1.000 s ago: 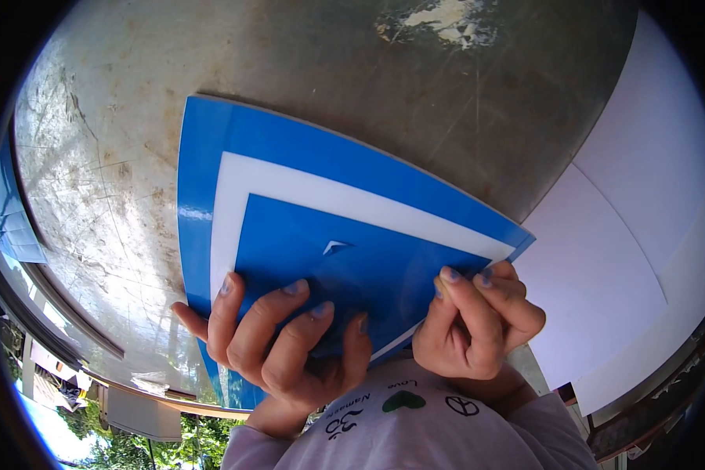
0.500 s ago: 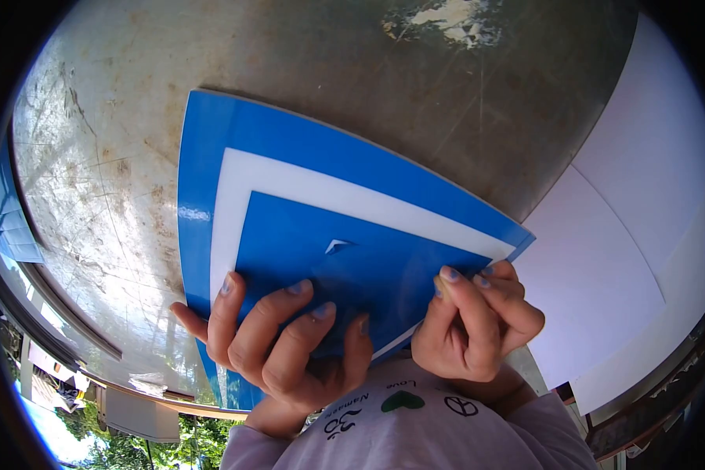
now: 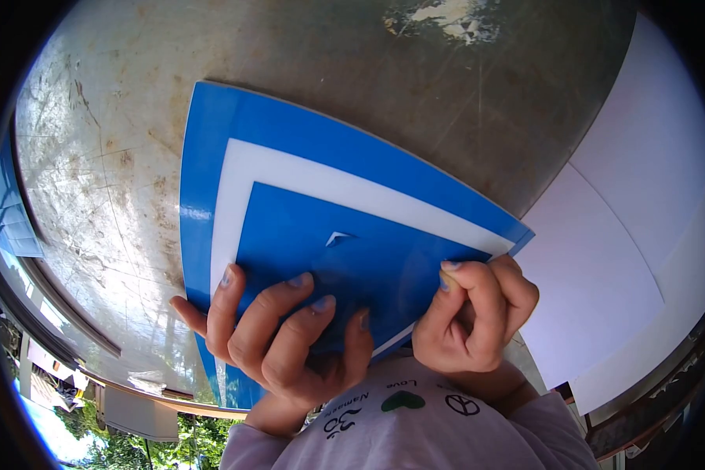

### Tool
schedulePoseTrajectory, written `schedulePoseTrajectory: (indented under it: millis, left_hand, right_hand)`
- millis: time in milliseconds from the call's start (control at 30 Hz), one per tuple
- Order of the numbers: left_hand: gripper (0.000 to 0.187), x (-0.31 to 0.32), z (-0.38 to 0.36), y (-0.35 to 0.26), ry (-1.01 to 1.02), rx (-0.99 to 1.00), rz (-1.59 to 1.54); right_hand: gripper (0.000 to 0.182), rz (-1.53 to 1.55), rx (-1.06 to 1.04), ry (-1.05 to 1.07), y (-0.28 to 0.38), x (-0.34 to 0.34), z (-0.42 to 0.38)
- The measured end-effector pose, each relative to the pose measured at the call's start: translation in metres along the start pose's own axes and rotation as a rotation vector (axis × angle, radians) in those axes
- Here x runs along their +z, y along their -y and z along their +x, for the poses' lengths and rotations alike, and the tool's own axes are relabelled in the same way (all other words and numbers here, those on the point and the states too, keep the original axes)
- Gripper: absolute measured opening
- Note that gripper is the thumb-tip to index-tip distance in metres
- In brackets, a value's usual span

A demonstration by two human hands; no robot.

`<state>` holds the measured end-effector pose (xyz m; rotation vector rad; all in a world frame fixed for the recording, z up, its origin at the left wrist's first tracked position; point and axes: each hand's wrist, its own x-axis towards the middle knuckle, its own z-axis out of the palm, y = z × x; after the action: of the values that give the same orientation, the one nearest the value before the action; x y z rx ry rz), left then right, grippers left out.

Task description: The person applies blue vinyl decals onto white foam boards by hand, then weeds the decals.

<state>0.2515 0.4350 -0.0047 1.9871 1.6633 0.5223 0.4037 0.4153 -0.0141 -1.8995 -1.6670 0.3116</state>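
A blue sign panel [image 3: 243,110] with a white inner border [image 3: 305,168] lies tilted on the metal table, its near part under my hands. My left hand [image 3: 282,337] rests on its lower left with fingers spread and slightly bent; one finger reaches past the panel's left edge. Over the lower right of the panel, my right hand [image 3: 474,313] is closed, thumb and forefinger pinched together. Whether something small sits in that pinch, I cannot make out. A small white raised flap or arrow mark [image 3: 338,238] shows on the blue middle.
The scratched metal table [image 3: 329,63] has a pale worn patch [image 3: 450,19] at the far side. Large white sheets [image 3: 595,258] lie to the right. Several items and greenery [image 3: 204,442] appear beyond the lower left edge.
My right hand has tilted slightly and its other fingers have curled in closer. The panel's far edge has shifted a little upward in view. My left hand stays nearly in place.
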Motion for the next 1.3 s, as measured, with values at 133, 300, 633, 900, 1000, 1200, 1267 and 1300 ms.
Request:
schedulePoseTrajectory:
  millis: [133, 300, 633, 900, 1000, 1200, 1267, 1300]
  left_hand:
    - [0.038, -0.001, 0.001, -0.001, 0.0, 0.0, 0.008]
    - [0.038, 0.0, 0.0, -0.002, 0.005, -0.018, 0.024]
    - [0.025, 0.01, -0.001, -0.003, -0.133, -0.089, -0.02]
    - [0.036, 0.008, -0.001, -0.004, -0.097, -0.024, 0.078]
    - [0.036, 0.007, -0.001, -0.005, -0.094, -0.037, 0.095]
    - [0.037, 0.008, 0.0, -0.005, -0.106, -0.037, 0.087]
    - [0.037, 0.007, 0.0, -0.005, -0.104, -0.038, 0.083]
    - [0.037, 0.007, 0.0, -0.005, -0.1, -0.041, 0.081]
  right_hand:
    - [0.014, 0.009, 0.007, 0.008, 0.001, 0.0, 0.001]
    - [0.014, 0.019, 0.035, 0.037, 0.001, -0.003, 0.002]
    - [0.016, 0.168, 0.057, -0.12, -0.003, 0.004, -0.007]
    - [0.015, 0.083, 0.023, -0.124, -0.001, 0.008, -0.005]
    - [0.013, 0.061, -0.128, -0.085, -0.008, 0.008, -0.002]
    - [0.014, 0.035, 0.008, -0.114, 0.004, 0.01, -0.001]
    - [0.014, 0.047, 0.027, -0.101, 0.004, 0.009, 0.0]
    - [0.013, 0.062, 0.048, -0.086, 0.004, 0.008, 0.0]
